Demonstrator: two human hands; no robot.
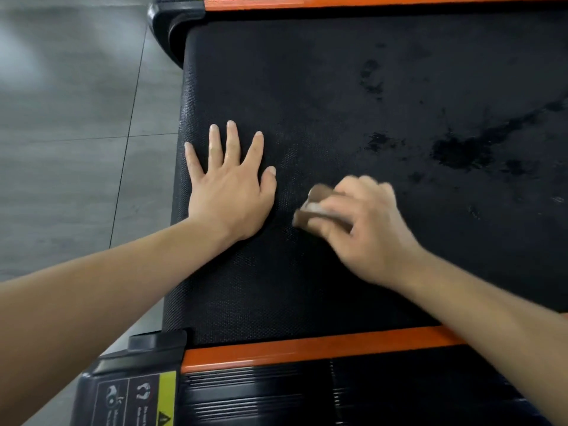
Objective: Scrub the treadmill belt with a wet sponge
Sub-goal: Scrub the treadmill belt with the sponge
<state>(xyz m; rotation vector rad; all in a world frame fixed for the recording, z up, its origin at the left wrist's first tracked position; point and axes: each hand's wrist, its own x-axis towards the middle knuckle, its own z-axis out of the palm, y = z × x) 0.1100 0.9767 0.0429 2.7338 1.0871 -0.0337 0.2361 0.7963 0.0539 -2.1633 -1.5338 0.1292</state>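
The black textured treadmill belt [322,93] fills the middle of the view, with dark wet patches toward its right side. My left hand [229,189] lies flat on the belt near its left end, fingers spread. To its right, my right hand [365,222] grips a brown sponge [310,207] and presses it against the belt. The hand and sponge are motion-blurred, and most of the sponge is hidden under the fingers.
Orange side rails run along the near edge [307,348] and far edge [368,1] of the belt. A black end cap with warning labels [129,392] sits at the lower left. Grey floor tiles [67,118] lie to the left.
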